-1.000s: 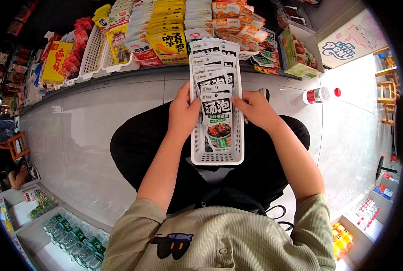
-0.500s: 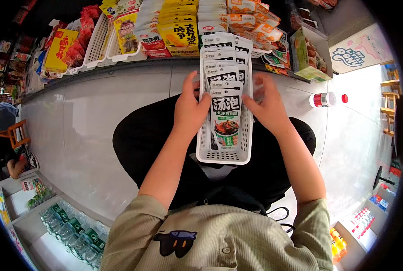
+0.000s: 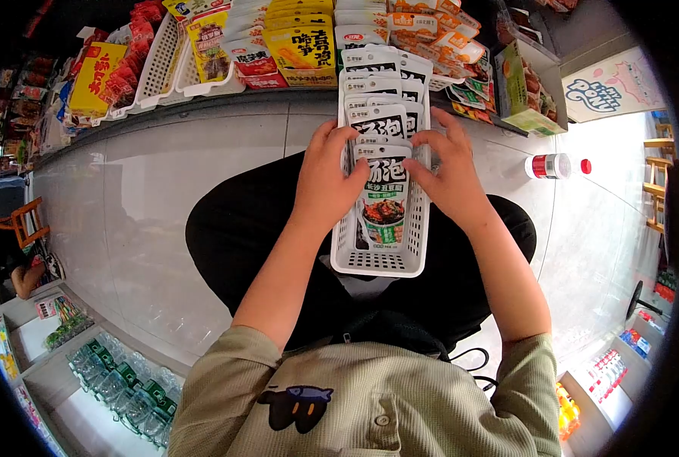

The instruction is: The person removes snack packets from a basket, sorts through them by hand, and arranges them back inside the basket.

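Note:
A white perforated plastic basket (image 3: 377, 263) rests upright on my lap. In it, several black-and-white snack packets (image 3: 376, 67) lean in overlapping rows, with one front packet (image 3: 385, 217) showing a bowl of food on its label. My left hand (image 3: 330, 171) reaches over the left rim, its thumb on the front packet's left edge and its forefinger at the packets behind. From the other side, my right hand (image 3: 450, 175) does likewise, thumb on the front packet's right edge. Both hands pinch this packet near its top. My other fingers are partly hidden or outside the basket.
A shelf ahead holds yellow snack packets (image 3: 301, 49), orange-and-white packets (image 3: 431, 34) and a white basket (image 3: 202, 80). On the floor to the right lies a bottle with a red label (image 3: 546, 166). Bottled drinks (image 3: 126, 392) stand at lower left; a wooden chair (image 3: 27, 222) is beyond.
Both hands have moved inward from the basket's sides to the packets. The thumbs now lie on the front packet. The basket has barely moved.

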The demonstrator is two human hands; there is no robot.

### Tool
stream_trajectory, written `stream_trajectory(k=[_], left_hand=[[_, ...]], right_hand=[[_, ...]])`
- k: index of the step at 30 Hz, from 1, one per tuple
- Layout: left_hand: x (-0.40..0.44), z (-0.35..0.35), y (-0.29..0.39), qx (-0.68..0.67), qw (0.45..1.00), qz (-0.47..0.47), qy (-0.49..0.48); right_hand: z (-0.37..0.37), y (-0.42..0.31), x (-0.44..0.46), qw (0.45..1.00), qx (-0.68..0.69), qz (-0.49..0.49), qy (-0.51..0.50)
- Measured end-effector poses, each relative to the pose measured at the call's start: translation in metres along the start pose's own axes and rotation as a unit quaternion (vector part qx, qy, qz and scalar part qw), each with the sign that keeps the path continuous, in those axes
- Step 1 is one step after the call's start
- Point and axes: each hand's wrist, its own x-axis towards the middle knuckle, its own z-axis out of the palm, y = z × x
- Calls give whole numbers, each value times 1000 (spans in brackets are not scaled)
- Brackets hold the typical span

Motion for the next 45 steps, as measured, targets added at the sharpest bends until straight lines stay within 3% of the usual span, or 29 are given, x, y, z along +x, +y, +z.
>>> stream_trajectory(k=[3, 10, 13, 15, 16, 18, 20, 22, 26, 28, 29, 30, 32, 34, 36, 42, 45], left_hand=[[1, 2, -5, 1, 999, 34, 12], [-1, -3, 4, 58, 997, 43, 20], [-1, -9, 6, 45, 993, 99, 54], [1, -12, 7, -8, 989, 135, 67], [2, -13, 9, -9, 988, 137, 66], [-1, -15, 16, -160, 983, 93, 14], [-4, -15, 19, -141, 985, 104, 9], [-8, -20, 36, -218, 972, 7, -90], [-10, -14, 43, -260, 963, 0, -75], [-9, -10, 47, -283, 957, 5, -58], [-6, -7, 48, -344, 939, -6, -5], [-1, -6, 49, -402, 914, -16, 47], [11, -8, 49, -404, 912, -9, 74], [19, -9, 51, -455, 882, -27, 121], [20, -6, 52, -455, 881, -32, 126], [19, 2, 59, -589, 772, -211, 110], [17, 2, 63, -567, 782, -220, 133]], right_hand=[[0, 4, 1, 998, 54, 10, -14], [-10, -6, 0, 999, 10, -30, 33], [-17, -12, 1, 996, 34, -71, 51], [-18, -10, 3, 971, 230, -69, 13], [-18, -13, 1, 971, 229, -68, 15], [-16, -20, -5, 898, 432, 81, 13], [-20, -24, -6, 903, 424, 55, 37], [-24, -32, -4, 906, 417, 29, 60], [-24, -43, 2, 870, 480, 25, 111], [-28, -47, 3, 805, 582, 92, 67], [-25, -48, 3, 790, 598, 124, 53], [-23, -47, 0, 790, 598, 123, 55], [-17, -45, -8, 774, 593, 194, -107], [-15, -51, -14, 795, 565, 183, -127], [-22, -61, -18, 747, 587, 263, -168], [-14, -54, -19, 772, 571, 235, -152], [-12, -59, -24, 792, 529, 260, -162]])
